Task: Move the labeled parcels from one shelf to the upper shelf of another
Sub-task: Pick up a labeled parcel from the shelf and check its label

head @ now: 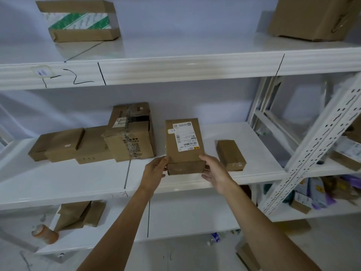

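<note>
A brown cardboard parcel (183, 145) with a white shipping label on top lies on the middle shelf (78, 178), near its front. My left hand (155, 172) grips its near left corner and my right hand (214, 171) grips its near right corner. A small plain brown box (230, 155) lies just to its right on the same shelf. The upper shelf (175, 69) runs above, with a green-taped box (80, 20) at its left and a large brown box (310, 16) at its right.
Several brown boxes (93, 143) crowd the middle shelf's left half. A perforated white upright (320, 137) slants at the right, with a neighbouring rack of packages (312, 194) behind it. The lower shelf holds a brown box (78, 214) and an orange bottle (46, 233).
</note>
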Demonstrator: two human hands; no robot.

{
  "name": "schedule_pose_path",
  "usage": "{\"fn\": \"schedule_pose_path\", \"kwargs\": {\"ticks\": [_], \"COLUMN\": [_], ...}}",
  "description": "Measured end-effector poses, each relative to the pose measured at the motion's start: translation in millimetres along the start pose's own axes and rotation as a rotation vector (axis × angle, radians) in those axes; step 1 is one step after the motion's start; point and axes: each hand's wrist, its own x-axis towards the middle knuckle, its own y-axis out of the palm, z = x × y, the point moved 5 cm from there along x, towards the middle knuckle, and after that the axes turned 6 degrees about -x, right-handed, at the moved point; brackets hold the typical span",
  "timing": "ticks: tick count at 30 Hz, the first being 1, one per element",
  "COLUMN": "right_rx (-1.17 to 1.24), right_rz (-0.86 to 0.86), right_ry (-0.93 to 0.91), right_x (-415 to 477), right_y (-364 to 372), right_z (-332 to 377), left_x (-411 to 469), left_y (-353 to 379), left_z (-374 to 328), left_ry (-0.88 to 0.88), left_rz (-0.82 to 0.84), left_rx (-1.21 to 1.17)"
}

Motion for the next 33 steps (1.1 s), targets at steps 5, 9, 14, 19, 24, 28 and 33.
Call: {"fn": "schedule_pose_path", "kwargs": {"ticks": [5, 9, 14, 19, 24, 28, 33], "right_rx": [0.13, 0.141, 0.026, -0.096, -0.164, -0.095, -0.02], "right_rz": [-0.033, -0.014, 0.045, 0.109, 0.11, 0.075, 0.051], "right_ry": [-0.044, -0.102, -0.113, -0.124, -0.176, -0.173, -0.176], "right_x": [-6.9, -15.6, -23.2, -34.4, -40.2, -47.1, -51.3], "right_y": [12.1, 15.4, 16.5, 12.6, 1.1, -9.6, -20.5], "right_z": [-0.8, 6.1, 14.4, 29.1, 46.4, 53.8, 53.8], "left_x": [-2.7, -6.1, -9.4, -14.3, -9.4, -11.7, -17.2], "left_y": [-16.1, -23.8, -26.3, -23.5, -13.0, 0.4, 9.9], "left_z": [-17.7, -30.2, -35.9, -43.9, -48.1, -48.3, -38.4], "left_ry": [0.091, 0.11, 0.089, 0.091, 0.079, 0.069, 0.028], "left_rz": [0.014, 0.033, 0.052, 0.045, 0.054, 0.045, 0.06], "left_rx": [0.001, -0.06, -0.126, -0.133, -0.14, -0.192, -0.196]}}
